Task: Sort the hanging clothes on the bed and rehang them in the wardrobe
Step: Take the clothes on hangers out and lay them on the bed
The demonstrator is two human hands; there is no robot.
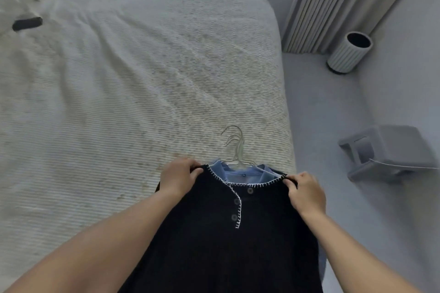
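Note:
A black buttoned top [228, 240] with white stitched trim lies at the bed's near right corner. Under it a blue garment [240, 175] shows at the neckline. Several clear hanger hooks [234, 145] stick out beyond the collars onto the cream bedspread [133, 83]. My left hand [177, 177] pinches the black top's left shoulder. My right hand [307, 194] pinches its right shoulder. The wardrobe is not in view.
A dark flat object [26, 23] lies on the bedspread at far left. Right of the bed is grey floor with a ribbed white cylindrical bin [350, 53], a grey box-like device [385, 152] with a thin cord, and pleated curtains [333, 2].

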